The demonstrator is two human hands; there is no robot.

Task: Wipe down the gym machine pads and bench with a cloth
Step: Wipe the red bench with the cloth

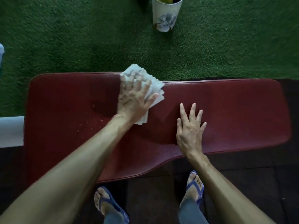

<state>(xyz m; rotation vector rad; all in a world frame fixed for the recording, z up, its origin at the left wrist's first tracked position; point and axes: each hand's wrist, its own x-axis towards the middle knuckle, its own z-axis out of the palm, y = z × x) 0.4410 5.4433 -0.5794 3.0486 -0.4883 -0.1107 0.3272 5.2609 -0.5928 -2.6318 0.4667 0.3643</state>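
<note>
A dark red padded bench (234, 110) stretches across the view in front of me. My left hand (134, 101) presses flat on a white folded cloth (153, 88) near the bench's far edge, just left of centre. The cloth's far corner sticks out over the bench edge above the green turf. Small droplets and a wet patch (95, 115) lie on the pad to the left of that hand. My right hand (190, 128) rests flat on the pad to the right, fingers spread, holding nothing.
Green artificial turf (64, 38) lies beyond the bench. A white bin with a blue flower print (166, 15) stands on the turf at the top centre. A pale blue-white object (11, 131) sits at the left edge. My feet in blue flip-flops (111, 206) stand on dark floor tiles.
</note>
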